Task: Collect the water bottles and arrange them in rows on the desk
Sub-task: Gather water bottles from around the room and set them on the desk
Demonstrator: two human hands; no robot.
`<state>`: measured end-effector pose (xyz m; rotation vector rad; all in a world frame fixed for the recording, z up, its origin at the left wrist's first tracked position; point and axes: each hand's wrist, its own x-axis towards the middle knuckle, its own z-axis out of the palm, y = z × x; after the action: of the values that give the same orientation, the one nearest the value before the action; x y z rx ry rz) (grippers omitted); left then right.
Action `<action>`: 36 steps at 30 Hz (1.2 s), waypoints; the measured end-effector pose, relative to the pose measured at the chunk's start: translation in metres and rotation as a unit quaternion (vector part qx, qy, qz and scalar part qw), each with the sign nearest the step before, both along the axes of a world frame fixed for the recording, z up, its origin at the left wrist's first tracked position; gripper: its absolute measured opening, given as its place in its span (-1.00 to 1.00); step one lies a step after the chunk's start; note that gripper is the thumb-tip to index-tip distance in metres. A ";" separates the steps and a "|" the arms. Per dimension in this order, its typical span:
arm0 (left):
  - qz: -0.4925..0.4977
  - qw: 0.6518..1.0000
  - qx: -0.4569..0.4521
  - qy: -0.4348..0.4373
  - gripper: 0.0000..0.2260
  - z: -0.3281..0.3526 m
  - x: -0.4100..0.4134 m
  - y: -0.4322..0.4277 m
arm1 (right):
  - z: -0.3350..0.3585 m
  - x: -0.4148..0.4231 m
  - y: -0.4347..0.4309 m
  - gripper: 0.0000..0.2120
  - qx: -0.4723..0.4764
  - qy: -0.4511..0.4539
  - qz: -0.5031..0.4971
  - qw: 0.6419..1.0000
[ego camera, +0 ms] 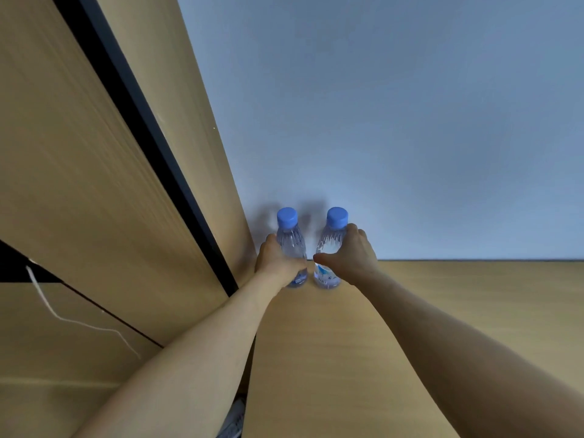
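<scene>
Two clear water bottles with blue caps stand upright side by side at the far left corner of the wooden desk (442, 311), close to the wall. My left hand (276, 262) grips the left bottle (292, 240) around its middle. The right bottle (330, 245) is held by my right hand (350, 259), fingers wrapped round its body and thumb in front. Both bottle bases touch the desk. A small gap separates the two bottles.
A tall wooden cabinet (94, 184) with a black vertical strip rises directly left of the desk. The pale blue wall (379, 121) backs the desk. A white cable (63, 317) hangs on the lower cabinet at left.
</scene>
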<state>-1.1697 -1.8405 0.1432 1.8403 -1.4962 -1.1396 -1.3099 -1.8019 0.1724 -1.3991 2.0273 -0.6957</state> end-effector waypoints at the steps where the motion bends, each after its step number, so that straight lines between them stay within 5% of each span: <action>1: -0.004 1.000 -0.004 0.004 -0.47 -0.002 0.000 -0.002 | -0.002 0.000 -0.001 -0.34 -0.001 0.000 0.001 1.000; 7: -0.024 0.999 0.001 0.026 -0.43 -0.004 0.002 -0.002 | -0.007 0.003 -0.008 -0.30 0.004 -0.021 0.024 1.000; 14: -0.041 0.997 0.059 -0.018 -0.42 -0.031 0.010 0.017 | -0.031 -0.028 0.020 -0.19 0.138 -0.058 0.068 0.986; 23: -0.016 0.999 0.006 -0.033 -0.46 -0.045 0.004 0.011 | -0.045 -0.003 0.017 -0.39 0.015 -0.125 0.024 0.992; 36: -0.013 0.997 -0.053 -0.052 -0.46 -0.054 0.004 0.013 | -0.053 0.000 0.017 -0.51 -0.021 -0.080 -0.004 0.997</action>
<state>-1.1652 -1.8279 0.0889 1.8376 -1.6123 -0.9699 -1.3097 -1.7845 0.1195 -1.3167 1.9043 -0.8308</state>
